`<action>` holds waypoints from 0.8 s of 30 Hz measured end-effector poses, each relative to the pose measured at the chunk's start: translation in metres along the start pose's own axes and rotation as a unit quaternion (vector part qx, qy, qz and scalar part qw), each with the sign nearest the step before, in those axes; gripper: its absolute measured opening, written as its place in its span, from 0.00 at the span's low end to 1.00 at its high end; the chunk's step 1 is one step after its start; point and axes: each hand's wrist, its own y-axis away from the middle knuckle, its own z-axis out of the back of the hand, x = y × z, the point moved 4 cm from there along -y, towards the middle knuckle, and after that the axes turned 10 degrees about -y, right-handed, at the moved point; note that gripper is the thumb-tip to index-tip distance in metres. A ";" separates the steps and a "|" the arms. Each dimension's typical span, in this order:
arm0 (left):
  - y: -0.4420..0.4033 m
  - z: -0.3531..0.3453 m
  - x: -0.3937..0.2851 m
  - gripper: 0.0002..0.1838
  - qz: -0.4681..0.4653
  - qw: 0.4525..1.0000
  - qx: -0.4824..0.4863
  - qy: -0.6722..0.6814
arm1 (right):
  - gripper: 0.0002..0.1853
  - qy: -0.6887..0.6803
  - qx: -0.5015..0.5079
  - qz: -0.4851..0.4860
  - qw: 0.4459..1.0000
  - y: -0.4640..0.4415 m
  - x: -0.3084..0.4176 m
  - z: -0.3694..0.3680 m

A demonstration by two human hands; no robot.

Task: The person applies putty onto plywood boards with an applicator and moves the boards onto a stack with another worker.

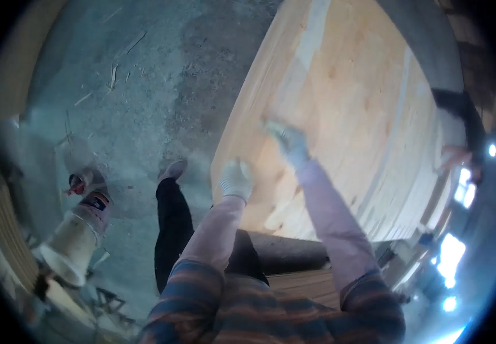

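A large pale plywood sheet (362, 103) lies in front of me, with whitish strips running along its surface. My left hand (236, 180), in a light knitted glove, rests palm down near the sheet's left edge, fingers lying on the wood. Farther in over the sheet is my right hand (289, 142), gloved as well and reaching toward the upper left. Motion smears its fingertips, so I cannot make out whether anything is in them.
A whitish bucket (67, 252) stands on the concrete floor (133, 74) at lower left, beside a container with a dark label (96, 200). Stacked boards (7, 223) line the left edge. Wood splinters lie on the floor. Another person's hand (456, 157) is at the sheet's right side.
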 end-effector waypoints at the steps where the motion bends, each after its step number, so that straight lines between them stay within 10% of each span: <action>1: 0.000 -0.026 0.018 0.20 -0.057 0.998 -0.039 -0.004 | 0.12 0.098 -0.005 0.043 0.994 0.036 0.004 -0.026; 3: -0.005 0.005 0.035 0.23 0.012 0.998 0.061 0.031 | 0.12 0.423 0.000 0.111 0.899 0.103 0.014 -0.078; 4: -0.022 0.045 0.037 0.26 0.142 0.969 0.195 0.054 | 0.13 0.428 -0.012 0.088 0.899 0.132 -0.002 -0.091; 7: -0.034 -0.046 0.199 0.32 0.296 0.798 0.194 0.487 | 0.17 0.380 -0.064 -0.006 0.923 0.218 -0.033 -0.154; 10: -0.064 0.005 0.361 0.38 0.248 0.876 0.358 0.207 | 0.15 0.417 -0.152 -0.088 0.892 0.299 -0.060 -0.217; 12: -0.087 0.094 0.430 0.40 0.078 0.886 0.429 -0.160 | 0.15 -0.150 -0.413 -0.113 0.891 0.361 -0.138 -0.267; 14: -0.077 0.231 0.337 0.40 0.028 0.675 0.492 -0.549 | 0.16 -0.322 -0.560 -0.153 0.748 0.379 -0.110 -0.295; 15: -0.107 0.235 0.433 0.37 -0.057 0.637 0.491 -0.591 | 0.17 -0.307 -0.604 -0.142 0.722 0.392 -0.091 -0.308; 20: -0.182 0.280 0.384 0.29 -0.192 0.492 0.439 -0.727 | 0.22 -0.575 -0.602 0.138 0.536 0.456 -0.083 -0.431; 24: -0.179 0.176 0.321 0.29 -0.302 0.625 0.424 -0.581 | 0.25 -0.614 -0.582 0.237 0.478 0.453 -0.009 -0.468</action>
